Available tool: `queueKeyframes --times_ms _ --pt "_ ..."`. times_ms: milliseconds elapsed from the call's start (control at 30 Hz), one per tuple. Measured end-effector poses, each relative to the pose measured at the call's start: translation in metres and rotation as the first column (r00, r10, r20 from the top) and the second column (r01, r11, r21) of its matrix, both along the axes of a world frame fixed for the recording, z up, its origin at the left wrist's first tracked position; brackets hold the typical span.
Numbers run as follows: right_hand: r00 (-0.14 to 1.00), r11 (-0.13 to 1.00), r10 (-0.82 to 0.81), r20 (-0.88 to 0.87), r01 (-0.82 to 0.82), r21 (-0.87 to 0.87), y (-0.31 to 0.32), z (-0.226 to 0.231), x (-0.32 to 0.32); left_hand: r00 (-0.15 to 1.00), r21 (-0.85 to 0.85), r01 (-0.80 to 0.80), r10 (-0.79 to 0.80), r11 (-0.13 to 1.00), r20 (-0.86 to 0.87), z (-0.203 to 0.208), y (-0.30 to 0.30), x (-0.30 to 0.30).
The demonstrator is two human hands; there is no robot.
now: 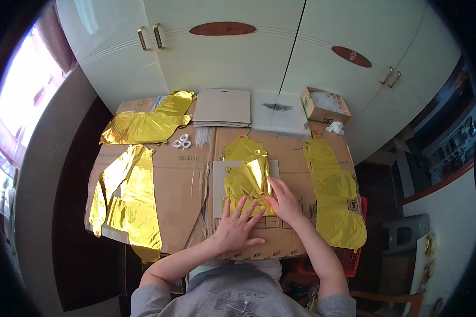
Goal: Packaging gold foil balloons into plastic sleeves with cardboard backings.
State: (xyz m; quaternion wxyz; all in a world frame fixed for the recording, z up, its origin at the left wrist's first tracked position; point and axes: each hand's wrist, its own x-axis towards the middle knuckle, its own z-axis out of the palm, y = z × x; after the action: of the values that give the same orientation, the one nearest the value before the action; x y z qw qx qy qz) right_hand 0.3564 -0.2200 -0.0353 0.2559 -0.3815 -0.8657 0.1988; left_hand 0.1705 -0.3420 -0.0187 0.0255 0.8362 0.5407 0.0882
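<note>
A gold foil balloon [247, 177], flat and partly folded over, lies on a grey cardboard sheet [218, 182] at the middle of the table. My left hand [237, 228] rests across its lower edge, fingers spread and palm down. At the balloon's right edge is my right hand [286, 202], with fingers stretched along the foil and the thumb apart from them. Neither hand visibly grips anything. The balloon's upper end sticks out past the sheet's far edge, and my left fingers cover part of its lower edge.
Flat gold foil balloons lie at the left [143, 195], far left [143, 128] and right [333, 195] on flattened cardboard [182, 227]. Farther back are stacked grey sheets [222, 105], a clear plastic bag [277, 119], white tape rolls [182, 141] and a small box [322, 113]. White cabinets stand behind.
</note>
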Motion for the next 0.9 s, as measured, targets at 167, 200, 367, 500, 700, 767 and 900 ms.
queueKeyframes --times_ms 167,200,367,500,700,767,900 --pt "0.990 0.990 0.138 -0.010 -0.137 0.022 0.015 -0.002 0.002 1.000 -0.029 0.014 -0.013 0.999 0.010 -0.004 0.003 0.000" --pt "0.985 0.984 0.170 0.023 -0.171 0.046 0.020 -0.002 0.002 1.000 -0.035 0.012 -0.012 0.999 -0.003 -0.002 0.003 0.001" --pt "0.954 0.963 0.122 0.272 -0.180 0.201 0.043 0.008 0.000 0.999 -0.074 0.002 -0.005 0.997 -0.042 0.005 0.003 0.001" --pt "0.938 0.980 0.073 0.339 -0.130 0.149 0.067 0.005 -0.002 0.998 -0.087 0.002 -0.007 0.996 -0.055 0.005 0.003 0.001" --pt "0.919 0.991 0.049 0.392 -0.094 0.097 0.090 0.004 -0.014 0.998 -0.088 0.002 -0.007 0.996 -0.056 0.004 0.003 0.001" --pt "0.930 0.987 0.037 0.366 -0.091 0.133 0.092 0.002 -0.017 0.998 -0.089 0.003 -0.008 0.996 -0.056 0.005 0.002 0.001" --pt "0.987 0.996 0.070 0.142 -0.077 0.044 0.089 0.005 -0.026 0.999 -0.075 -0.001 -0.003 0.997 -0.054 0.004 0.002 0.002"
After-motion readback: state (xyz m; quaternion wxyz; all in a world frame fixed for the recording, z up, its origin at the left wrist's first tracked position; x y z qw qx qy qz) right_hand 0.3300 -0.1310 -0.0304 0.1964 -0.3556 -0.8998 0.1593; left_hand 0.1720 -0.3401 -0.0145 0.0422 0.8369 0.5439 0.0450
